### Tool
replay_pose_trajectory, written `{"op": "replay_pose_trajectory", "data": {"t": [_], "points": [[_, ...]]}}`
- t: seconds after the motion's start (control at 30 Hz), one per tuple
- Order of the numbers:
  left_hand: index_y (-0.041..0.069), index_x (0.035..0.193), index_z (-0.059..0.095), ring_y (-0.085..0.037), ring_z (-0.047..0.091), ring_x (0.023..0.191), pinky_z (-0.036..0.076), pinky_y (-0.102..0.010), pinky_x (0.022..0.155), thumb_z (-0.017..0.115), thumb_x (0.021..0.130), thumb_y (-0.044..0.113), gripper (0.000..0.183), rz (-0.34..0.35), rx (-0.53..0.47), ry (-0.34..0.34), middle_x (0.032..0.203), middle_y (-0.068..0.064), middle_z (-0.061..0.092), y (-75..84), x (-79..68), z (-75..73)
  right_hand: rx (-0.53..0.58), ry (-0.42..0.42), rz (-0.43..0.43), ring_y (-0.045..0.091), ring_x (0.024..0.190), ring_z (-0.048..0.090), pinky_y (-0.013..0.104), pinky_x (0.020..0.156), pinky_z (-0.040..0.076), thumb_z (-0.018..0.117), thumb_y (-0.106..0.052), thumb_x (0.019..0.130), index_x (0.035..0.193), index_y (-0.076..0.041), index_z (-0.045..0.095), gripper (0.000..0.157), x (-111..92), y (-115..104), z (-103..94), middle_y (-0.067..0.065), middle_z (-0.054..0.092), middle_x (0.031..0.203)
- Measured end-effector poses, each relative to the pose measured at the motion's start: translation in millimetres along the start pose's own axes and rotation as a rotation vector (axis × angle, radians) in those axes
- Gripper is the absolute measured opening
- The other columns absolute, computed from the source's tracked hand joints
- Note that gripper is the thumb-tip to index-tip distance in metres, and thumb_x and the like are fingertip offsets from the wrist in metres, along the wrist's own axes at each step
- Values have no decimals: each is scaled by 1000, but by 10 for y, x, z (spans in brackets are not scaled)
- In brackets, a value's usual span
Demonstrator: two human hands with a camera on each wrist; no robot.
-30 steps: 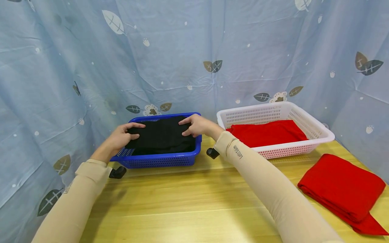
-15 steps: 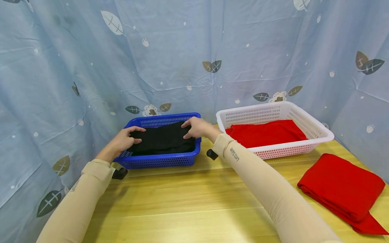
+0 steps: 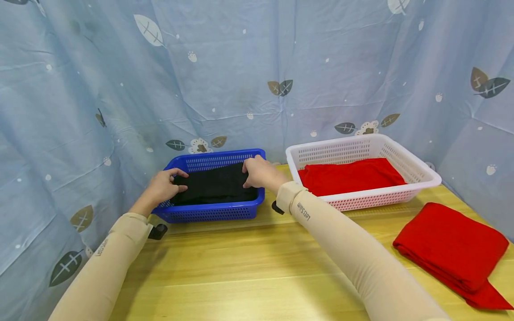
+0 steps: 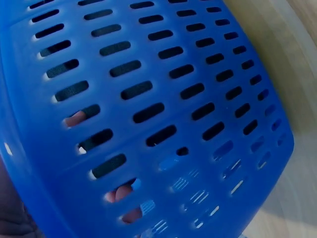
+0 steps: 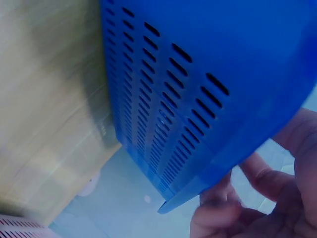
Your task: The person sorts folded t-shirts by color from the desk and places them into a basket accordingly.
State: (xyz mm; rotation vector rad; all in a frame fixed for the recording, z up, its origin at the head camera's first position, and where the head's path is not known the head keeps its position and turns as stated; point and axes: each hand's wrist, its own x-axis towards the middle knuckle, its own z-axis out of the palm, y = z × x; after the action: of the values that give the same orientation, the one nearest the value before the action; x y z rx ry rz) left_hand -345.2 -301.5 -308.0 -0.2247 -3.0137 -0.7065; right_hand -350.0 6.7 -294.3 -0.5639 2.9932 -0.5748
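Note:
A folded black cloth [image 3: 213,185] lies low inside the blue plastic basket [image 3: 213,213]. My left hand [image 3: 162,185] holds the cloth's left end, index finger toward the back and thumb toward the front. At the opposite end my right hand [image 3: 260,173] reaches over the basket's right rim and grips the cloth with curved fingers. Through the slots of the basket wall [image 4: 148,99], the left wrist view shows fingertips beside dark cloth. In the right wrist view, fingers [image 5: 218,213] bend over the blue rim; the cloth is hidden there behind the basket wall.
A white plastic basket [image 3: 417,188] with a red cloth [image 3: 349,176] inside stands to the right. Another folded red cloth [image 3: 453,249] lies near the right edge of the wooden table [image 3: 225,272]. Behind hangs a blue leaf-patterned curtain [image 3: 225,80].
Both hands have lowered the black cloth from about rim height down into the blue basket. The left hand has shifted slightly, and more of the basket's back wall shows.

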Motion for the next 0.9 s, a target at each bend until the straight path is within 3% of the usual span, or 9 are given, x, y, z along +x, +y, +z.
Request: {"op": "replay_pose_trajectory", "data": {"t": [0.1,0.23,0.33,0.4,0.6,0.9], "points": [[11,128,65,-32,45,87,41,-46,76,71,94,20,36,5,60,44,101,-18,47,33,-16,-11,-33,25,-17,24,113,55,39,100,50,85,-25,83,113,-10,69,37,-23,-7,7,10,59,122],[8,124,68,-34,53,94,44,-48,80,72,93,19,34,26,69,63,109,-21,58,65,-38,-23,-30,31,-54,21,107,61,37,98,52,84,-20,83,108,-10,71,31,-32,0,21,5,68,116],[7,124,68,-25,56,78,42,-38,71,70,94,19,32,43,71,45,95,-14,64,47,-46,-23,-40,29,-61,19,102,64,38,94,54,83,-19,84,107,-12,71,27,-40,-10,44,3,70,112],[7,126,66,-22,59,78,45,-36,71,68,96,21,33,43,71,17,96,-12,67,28,-59,-24,-65,26,-68,19,102,64,40,94,53,82,-20,85,107,-14,71,25,-41,-22,65,2,70,112],[7,132,61,-30,63,94,52,-45,80,61,101,23,35,27,62,-50,111,-18,68,-17,-75,-37,-110,13,-112,22,111,65,48,99,50,79,-21,88,112,-16,74,25,-42,-18,97,1,72,116],[9,131,61,-32,64,101,52,-48,85,61,101,25,34,65,37,-45,115,-18,69,145,-135,-49,4,-53,-189,16,95,66,34,88,56,77,-24,90,116,-15,72,28,-162,108,-36,2,72,102]]}}
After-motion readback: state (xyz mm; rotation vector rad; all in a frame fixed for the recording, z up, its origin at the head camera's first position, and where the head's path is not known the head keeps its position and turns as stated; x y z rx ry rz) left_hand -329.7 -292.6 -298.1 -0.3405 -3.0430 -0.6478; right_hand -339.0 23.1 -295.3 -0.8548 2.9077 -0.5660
